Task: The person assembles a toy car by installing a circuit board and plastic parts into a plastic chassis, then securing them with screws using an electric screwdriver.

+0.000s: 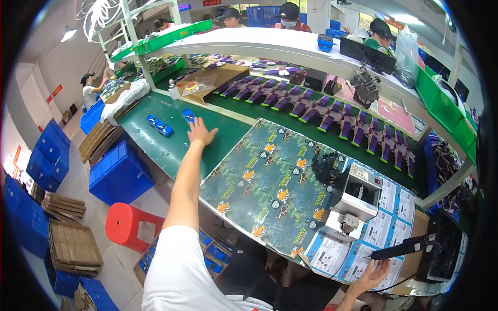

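Observation:
My left hand (pixel 201 133) reaches over the green work surface with its fingers spread. Its fingertips are at the near end of a blue toy car (pixel 188 115); I cannot tell if they touch. Left of it sits a second blue toy car (pixel 159 126). At the table's front right, my right hand (pixel 374 274) is beside the tip of a black pen-shaped power tool (pixel 398 250), which looks like an electric screwdriver. The fingers there are loosely curled and apart, with nothing visible in them.
A patterned mat (pixel 270 181) covers the middle of the table, with a white machine (pixel 358 194) and black parts (pixel 328 167) on its right. Behind runs a belt with rows of purple-and-green pieces (pixel 327 116). A red stool (pixel 127 227) and blue bins (pixel 118 173) stand left. Several people work beyond.

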Available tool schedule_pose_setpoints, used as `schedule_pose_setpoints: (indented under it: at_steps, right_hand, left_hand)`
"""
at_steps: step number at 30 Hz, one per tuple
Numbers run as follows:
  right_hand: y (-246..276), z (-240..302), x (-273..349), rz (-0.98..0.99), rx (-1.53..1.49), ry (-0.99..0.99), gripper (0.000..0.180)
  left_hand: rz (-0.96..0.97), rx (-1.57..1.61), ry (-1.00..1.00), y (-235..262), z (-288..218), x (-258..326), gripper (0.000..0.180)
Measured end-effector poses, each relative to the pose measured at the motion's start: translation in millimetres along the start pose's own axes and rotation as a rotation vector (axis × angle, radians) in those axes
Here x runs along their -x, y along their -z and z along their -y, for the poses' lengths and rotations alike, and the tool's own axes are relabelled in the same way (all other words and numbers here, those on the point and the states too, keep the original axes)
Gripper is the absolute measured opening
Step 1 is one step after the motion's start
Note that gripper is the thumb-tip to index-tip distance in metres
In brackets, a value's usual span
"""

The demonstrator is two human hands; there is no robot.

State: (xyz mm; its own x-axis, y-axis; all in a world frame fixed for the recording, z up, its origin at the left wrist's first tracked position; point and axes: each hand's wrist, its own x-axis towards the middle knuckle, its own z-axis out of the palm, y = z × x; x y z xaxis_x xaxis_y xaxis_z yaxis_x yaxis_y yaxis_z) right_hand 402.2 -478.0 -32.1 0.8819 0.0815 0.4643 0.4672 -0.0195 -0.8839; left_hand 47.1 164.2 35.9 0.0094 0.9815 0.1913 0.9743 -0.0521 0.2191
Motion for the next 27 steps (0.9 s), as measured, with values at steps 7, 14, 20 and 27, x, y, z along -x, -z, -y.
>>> schedule_pose_setpoints:
  at_steps: [7, 14, 20, 27]
  right_hand:
    - [-0.3, -7.6, 2.6, 0.048, 0.150, 0.005, 0.055]
    - [-8.9, 5.8, 1.8, 0.004, 0.233, 0.002, 0.054]
    - [-10.2, 3.9, -2.0, 0.036, 0.204, 0.049, 0.053]
    - [-6.3, 2.4, 1.2, 0.031, 0.114, 0.018, 0.058]
  left_hand:
    - [-0.094, -0.080, -0.034, -19.8, 33.6, -20.3, 0.098]
    - [-0.429, 0.193, -0.675, -6.3, 8.9, 76.5, 0.070]
    - [-0.122, 0.101, -0.727, 5.3, 11.4, 66.5, 0.105]
    - [-0.078, 0.099, -0.769, -8.5, -24.6, 58.7, 0.085]
